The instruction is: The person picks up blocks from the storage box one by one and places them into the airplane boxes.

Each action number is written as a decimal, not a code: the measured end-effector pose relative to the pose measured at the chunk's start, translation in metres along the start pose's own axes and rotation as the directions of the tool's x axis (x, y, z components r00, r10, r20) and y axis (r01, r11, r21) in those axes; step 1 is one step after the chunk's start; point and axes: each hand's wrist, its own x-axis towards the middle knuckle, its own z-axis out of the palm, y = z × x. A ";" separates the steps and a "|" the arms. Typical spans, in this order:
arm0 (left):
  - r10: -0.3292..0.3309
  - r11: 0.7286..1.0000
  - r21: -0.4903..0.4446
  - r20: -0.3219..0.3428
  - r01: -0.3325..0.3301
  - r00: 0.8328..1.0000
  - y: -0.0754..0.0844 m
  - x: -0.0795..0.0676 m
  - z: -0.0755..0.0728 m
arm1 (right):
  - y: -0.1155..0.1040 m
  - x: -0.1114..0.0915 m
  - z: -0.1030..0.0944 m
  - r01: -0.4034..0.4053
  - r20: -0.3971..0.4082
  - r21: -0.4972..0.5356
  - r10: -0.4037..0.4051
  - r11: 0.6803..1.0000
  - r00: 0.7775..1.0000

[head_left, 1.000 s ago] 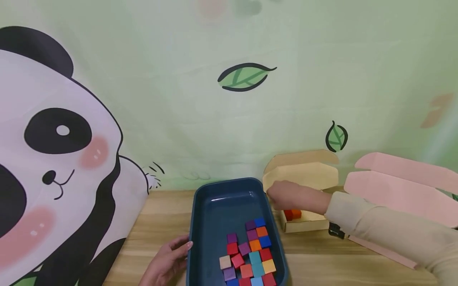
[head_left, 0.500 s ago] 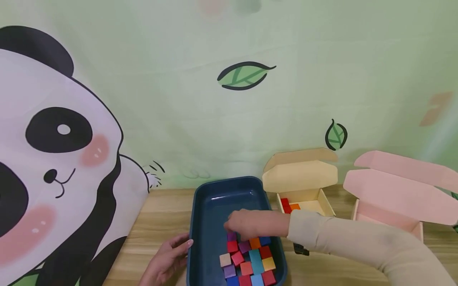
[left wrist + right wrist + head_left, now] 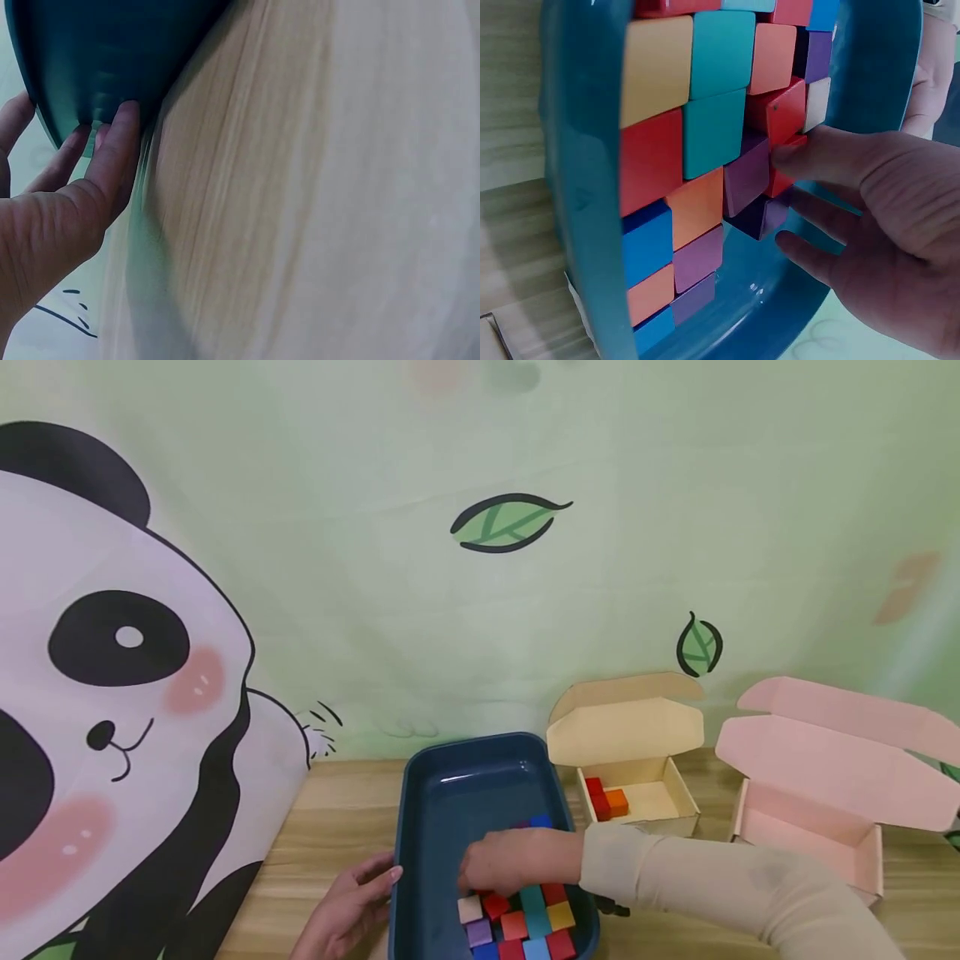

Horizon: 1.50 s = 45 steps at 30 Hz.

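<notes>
My right hand (image 3: 517, 860) reaches into a dark blue tray (image 3: 450, 793) of coloured cubes. In the right wrist view its thumb and fingers pinch a red cube (image 3: 781, 176), which sits among the others beside a purple cube (image 3: 746, 176). My left hand (image 3: 352, 897) touches the tray's left side from outside. Fairly straight fingers (image 3: 120, 142) rest against the outer wall in the left wrist view. Teal cubes (image 3: 720, 131), orange, blue and yellow ones lie packed along the tray's right side, partly hidden by my right hand in the head view.
Right of the tray stands an open cream box (image 3: 645, 827) with a few red and orange cubes (image 3: 617, 803) inside. Farther right is an open pink box (image 3: 810, 839). Both lids lean back towards a printed green cloth (image 3: 375, 568). The table (image 3: 322, 810) has wood grain.
My right hand has moved left from the cream box into the tray, then slightly nearer, down among the cubes. The left hand stays at the tray's side.
</notes>
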 end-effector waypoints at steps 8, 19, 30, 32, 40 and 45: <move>-0.016 1.000 -0.004 0.005 0.016 1.000 0.000 0.001 0.000 | -0.003 0.002 -0.001 0.028 -0.023 -0.182 -0.033 0.983 0.999; -0.018 1.000 -0.009 0.016 0.018 1.000 -0.004 0.001 -0.001 | 0.014 -0.009 -0.014 -0.003 -0.087 -0.090 -0.005 0.996 0.996; -0.014 1.000 -0.016 0.028 0.015 1.000 0.000 0.001 -0.001 | 0.043 -0.049 -0.030 -0.179 -0.168 -0.094 0.161 0.979 0.973; -0.026 1.000 -0.015 0.028 0.026 0.999 0.000 0.002 -0.002 | 0.048 -0.059 -0.029 -0.190 -0.177 -0.089 0.172 0.978 0.969; -0.054 0.998 -0.009 0.025 0.055 0.998 0.000 0.004 -0.001 | 0.068 -0.107 -0.022 -0.242 -0.185 0.079 0.253 0.967 0.950; -0.056 0.998 -0.013 0.027 0.057 0.998 0.003 0.004 -0.003 | 0.082 -0.128 -0.014 -0.279 -0.194 0.159 0.307 0.947 0.932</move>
